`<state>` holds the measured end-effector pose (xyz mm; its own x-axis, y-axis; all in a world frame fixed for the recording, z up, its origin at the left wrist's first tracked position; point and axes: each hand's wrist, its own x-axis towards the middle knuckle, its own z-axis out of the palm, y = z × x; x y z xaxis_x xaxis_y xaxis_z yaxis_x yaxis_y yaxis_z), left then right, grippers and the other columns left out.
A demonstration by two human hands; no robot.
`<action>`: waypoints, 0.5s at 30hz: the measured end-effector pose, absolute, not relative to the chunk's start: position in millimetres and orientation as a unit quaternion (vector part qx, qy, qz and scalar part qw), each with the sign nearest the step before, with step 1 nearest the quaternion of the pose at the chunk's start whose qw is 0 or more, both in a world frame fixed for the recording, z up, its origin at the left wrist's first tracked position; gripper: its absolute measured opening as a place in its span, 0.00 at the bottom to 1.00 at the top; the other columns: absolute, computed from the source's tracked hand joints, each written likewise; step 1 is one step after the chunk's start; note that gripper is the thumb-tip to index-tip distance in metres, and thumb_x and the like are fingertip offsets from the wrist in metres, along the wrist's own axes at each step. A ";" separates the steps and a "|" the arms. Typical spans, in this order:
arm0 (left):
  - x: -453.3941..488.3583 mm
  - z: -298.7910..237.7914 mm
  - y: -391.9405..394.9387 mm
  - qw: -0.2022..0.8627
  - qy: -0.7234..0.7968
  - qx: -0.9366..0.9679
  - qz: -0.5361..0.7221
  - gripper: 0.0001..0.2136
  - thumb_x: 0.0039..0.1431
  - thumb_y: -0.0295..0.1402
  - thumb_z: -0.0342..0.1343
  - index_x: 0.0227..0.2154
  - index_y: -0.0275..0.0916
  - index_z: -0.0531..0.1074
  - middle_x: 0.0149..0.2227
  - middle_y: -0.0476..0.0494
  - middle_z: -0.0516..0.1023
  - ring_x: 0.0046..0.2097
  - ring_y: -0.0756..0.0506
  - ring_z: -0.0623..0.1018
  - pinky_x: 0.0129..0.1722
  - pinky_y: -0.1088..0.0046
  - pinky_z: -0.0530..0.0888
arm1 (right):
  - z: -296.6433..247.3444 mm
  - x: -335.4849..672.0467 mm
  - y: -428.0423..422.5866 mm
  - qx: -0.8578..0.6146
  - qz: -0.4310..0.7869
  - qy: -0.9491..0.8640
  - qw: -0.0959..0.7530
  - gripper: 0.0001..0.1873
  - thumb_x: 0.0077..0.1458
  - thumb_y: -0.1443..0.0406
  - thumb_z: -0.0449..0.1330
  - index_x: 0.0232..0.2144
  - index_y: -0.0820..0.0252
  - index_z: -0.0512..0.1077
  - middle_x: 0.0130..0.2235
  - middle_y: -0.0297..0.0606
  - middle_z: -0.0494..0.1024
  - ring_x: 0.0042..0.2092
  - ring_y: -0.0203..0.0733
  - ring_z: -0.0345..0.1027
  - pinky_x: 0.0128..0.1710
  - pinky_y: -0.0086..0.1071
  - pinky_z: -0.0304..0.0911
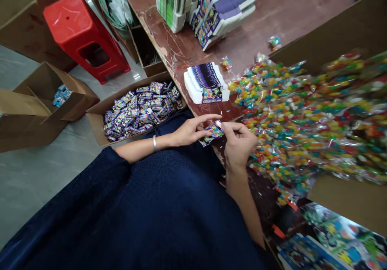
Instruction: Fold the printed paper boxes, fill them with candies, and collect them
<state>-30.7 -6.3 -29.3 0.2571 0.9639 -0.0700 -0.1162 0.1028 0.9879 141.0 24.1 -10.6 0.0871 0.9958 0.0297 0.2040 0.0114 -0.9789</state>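
Note:
Between my two hands is a small purple printed candy box (215, 131), held over the table's near edge. My left hand (193, 129), with a silver bangle at its wrist, grips the box from the left with thumb and fingers. My right hand (240, 141) pinches the white flap at the box's upper right end. Just beyond my hands lies a stack of flat purple-and-black cartons (207, 82). To the right spreads a big heap of clear bags of colourful candies (290, 121).
A cardboard box of filled purple packets (136, 109) stands at my left, below the table (169, 48). Further left are a red stool (81, 32) and an open carton (45, 100). Banded bundles of green cartons (175, 4) and purple cartons (223, 12) stand at the back.

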 end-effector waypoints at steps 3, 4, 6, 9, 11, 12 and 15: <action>-29.7 -33.7 -10.2 0.601 0.427 0.494 0.461 0.22 0.64 0.40 0.62 0.59 0.41 0.71 0.51 0.40 0.77 0.37 0.51 0.75 0.38 0.73 0.75 | -8.0 136.1 13.3 -0.540 0.357 -0.593 0.479 0.11 0.62 0.59 0.64 0.30 0.55 0.81 0.35 0.38 0.85 0.38 0.45 0.80 0.46 0.44 0.76; -31.4 -34.8 -12.3 0.598 0.431 0.491 0.465 0.20 0.64 0.40 0.62 0.57 0.40 0.72 0.51 0.39 0.77 0.39 0.50 0.76 0.39 0.73 0.75 | -8.5 136.4 9.8 -0.529 0.350 -0.615 0.468 0.13 0.65 0.58 0.61 0.32 0.54 0.82 0.38 0.39 0.86 0.42 0.47 0.81 0.50 0.46 0.76; -40.9 -36.3 -17.5 0.588 0.442 0.488 0.469 0.18 0.64 0.40 0.61 0.54 0.39 0.72 0.51 0.39 0.77 0.42 0.48 0.77 0.40 0.72 0.76 | -11.3 139.6 3.8 -0.506 0.359 -0.662 0.421 0.14 0.67 0.57 0.59 0.40 0.52 0.84 0.46 0.41 0.86 0.49 0.49 0.81 0.56 0.49 0.75; -73.2 -38.6 -23.8 0.515 0.489 0.527 0.466 0.14 0.66 0.36 0.58 0.52 0.40 0.72 0.51 0.39 0.77 0.49 0.45 0.78 0.48 0.67 0.77 | -16.7 146.7 -2.1 -0.501 0.402 -0.669 0.374 0.18 0.65 0.55 0.62 0.54 0.51 0.79 0.56 0.44 0.82 0.55 0.50 0.79 0.51 0.46 0.79; -101.8 -43.5 -22.0 0.408 0.549 0.580 0.441 0.11 0.68 0.31 0.54 0.50 0.40 0.74 0.50 0.38 0.77 0.53 0.43 0.77 0.56 0.62 0.75 | -19.1 149.4 -3.3 -0.530 0.425 -0.621 0.391 0.20 0.64 0.54 0.63 0.54 0.53 0.78 0.52 0.45 0.84 0.49 0.48 0.82 0.43 0.41 0.81; -115.9 -47.3 -18.3 0.354 0.579 0.601 0.421 0.11 0.68 0.29 0.52 0.49 0.40 0.75 0.51 0.37 0.77 0.54 0.42 0.76 0.58 0.59 0.73 | -19.6 149.6 -3.2 -0.544 0.432 -0.596 0.402 0.18 0.64 0.54 0.63 0.52 0.55 0.79 0.48 0.44 0.85 0.44 0.46 0.83 0.39 0.39 0.81; -150.6 -61.7 0.4 0.273 0.625 0.649 0.336 0.13 0.67 0.25 0.48 0.48 0.39 0.76 0.54 0.34 0.76 0.58 0.40 0.75 0.63 0.55 0.70 | -17.5 147.9 -1.4 -0.551 0.460 -0.573 0.395 0.15 0.63 0.53 0.64 0.42 0.57 0.82 0.37 0.40 0.86 0.35 0.42 0.81 0.35 0.36 0.80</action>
